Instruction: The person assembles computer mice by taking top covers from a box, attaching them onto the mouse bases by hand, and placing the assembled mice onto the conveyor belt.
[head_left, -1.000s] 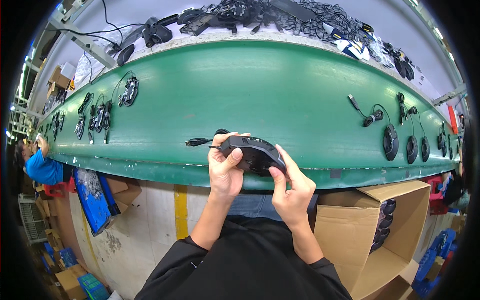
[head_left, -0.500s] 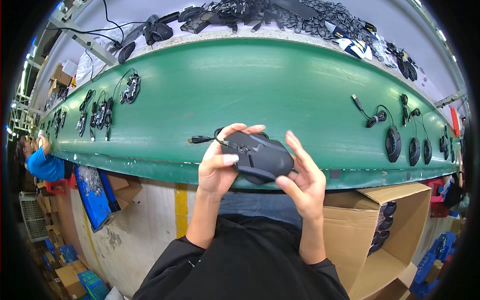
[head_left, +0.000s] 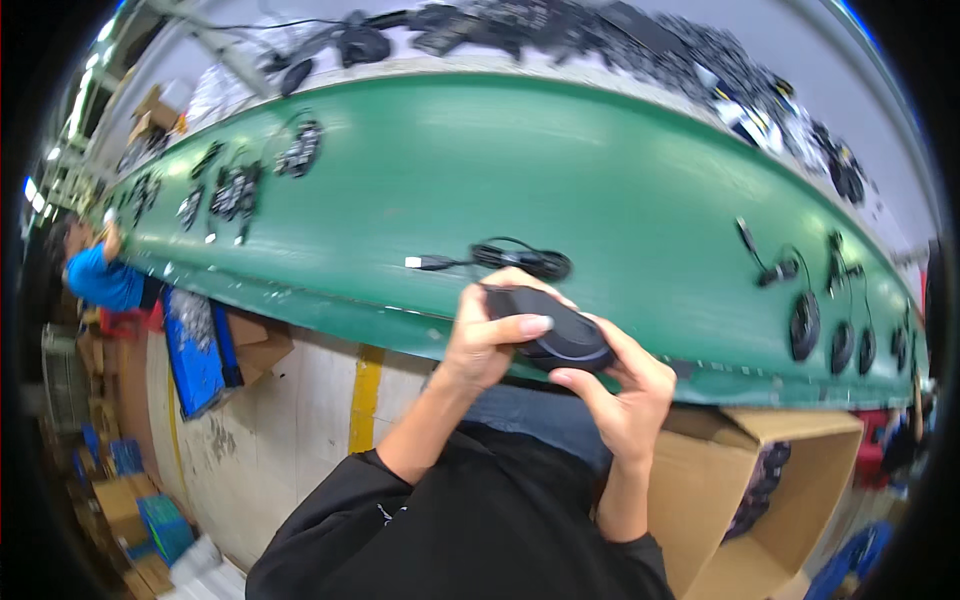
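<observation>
A black computer mouse (head_left: 562, 330) is held between my two hands above the near edge of the green belt (head_left: 420, 180). My left hand (head_left: 482, 335) grips its left end, the thumb lying across the side. My right hand (head_left: 632, 385) closes on the other end, fingers along the far edge and thumb at the near edge. Just beyond the hands lies a bundled black cable (head_left: 530, 262), its plug (head_left: 428, 263) pointing left. The mouse's underside is hidden.
Several mice with cables (head_left: 804, 325) lie on the belt's right; cabled circuit assemblies (head_left: 235, 190) lie on its left. Dark parts (head_left: 600, 40) crowd the far ledge. An open cardboard box (head_left: 690, 480) stands near right, a blue bin (head_left: 195, 350) near left. A co-worker (head_left: 100, 275) sits far left.
My right hand has closed from spread fingers onto the mouse. The mouse has turned in my hands, and the cable bundle now shows beyond it. The whole view has tilted.
</observation>
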